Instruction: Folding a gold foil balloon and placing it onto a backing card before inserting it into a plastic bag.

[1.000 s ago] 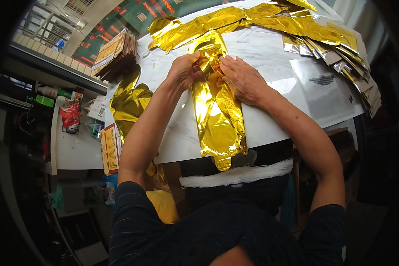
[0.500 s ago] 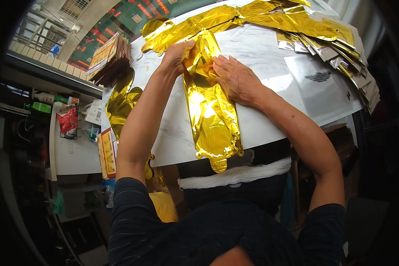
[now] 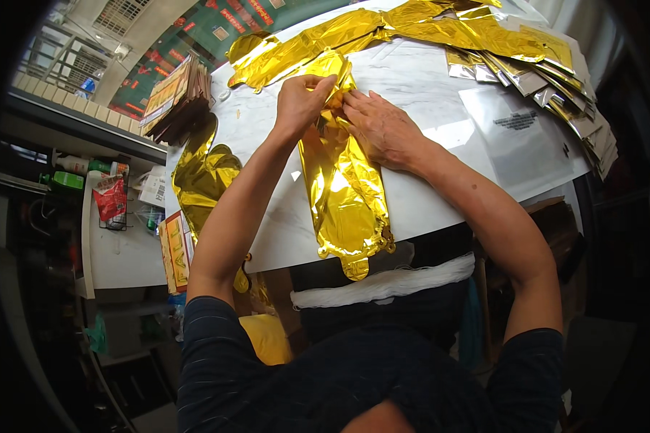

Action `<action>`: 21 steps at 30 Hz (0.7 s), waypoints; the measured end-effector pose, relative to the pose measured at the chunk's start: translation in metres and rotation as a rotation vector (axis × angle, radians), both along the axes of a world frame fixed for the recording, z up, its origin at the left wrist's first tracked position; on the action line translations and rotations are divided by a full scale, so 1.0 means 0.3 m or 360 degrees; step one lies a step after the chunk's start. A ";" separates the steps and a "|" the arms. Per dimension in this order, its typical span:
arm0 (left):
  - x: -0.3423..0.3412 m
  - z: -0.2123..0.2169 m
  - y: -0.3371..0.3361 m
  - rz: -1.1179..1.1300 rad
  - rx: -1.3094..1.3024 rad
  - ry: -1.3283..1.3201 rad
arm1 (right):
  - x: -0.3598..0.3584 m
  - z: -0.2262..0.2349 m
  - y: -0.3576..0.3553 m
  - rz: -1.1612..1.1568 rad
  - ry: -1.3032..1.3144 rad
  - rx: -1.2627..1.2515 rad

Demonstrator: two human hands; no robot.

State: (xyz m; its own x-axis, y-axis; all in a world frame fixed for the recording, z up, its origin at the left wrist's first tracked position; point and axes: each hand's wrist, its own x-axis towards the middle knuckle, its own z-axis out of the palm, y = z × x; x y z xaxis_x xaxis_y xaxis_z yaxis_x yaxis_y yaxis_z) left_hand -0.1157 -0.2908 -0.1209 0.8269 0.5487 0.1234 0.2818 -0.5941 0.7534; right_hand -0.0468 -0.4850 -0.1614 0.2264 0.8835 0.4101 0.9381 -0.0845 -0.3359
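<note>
A flat, shiny gold foil balloon lies lengthwise in front of me, its tabbed near end hanging over the table's front edge. My left hand is closed, pinching the foil's left side near the far end and folding it over toward the right. My right hand rests flat with fingers stretched out, its fingertips on the foil's right edge. The foil under both sets of fingertips is creased and partly hidden.
More gold foil balloons stretch across the far side of the white marbled table. Fanned flat packs and a clear plastic sleeve lie right. A stack of printed cards and crumpled gold foil sit left.
My left hand has moved rightward across the balloon, carrying the foil's left side over toward my right hand. My right hand has barely shifted.
</note>
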 end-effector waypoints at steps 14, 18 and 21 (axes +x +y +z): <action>0.001 0.073 0.031 -0.0247 -0.0165 0.0272 | 0.003 -0.039 0.007 -0.0046 -0.0052 0.0046; -0.006 0.097 0.058 -0.0215 -0.0403 0.0420 | 0.008 -0.044 -0.002 -0.0053 -0.0036 0.0062; -0.012 0.111 0.078 -0.0149 -0.0589 0.0513 | 0.006 -0.039 -0.001 -0.0051 -0.0032 0.0037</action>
State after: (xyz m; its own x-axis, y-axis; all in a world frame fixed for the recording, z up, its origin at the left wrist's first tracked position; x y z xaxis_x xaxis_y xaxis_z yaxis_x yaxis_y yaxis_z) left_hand -0.1193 -0.2674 -0.0875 0.8388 0.4288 -0.3355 0.4933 -0.3376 0.8017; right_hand -0.0451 -0.4853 -0.1731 0.2461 0.8660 0.4353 0.9416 -0.1072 -0.3192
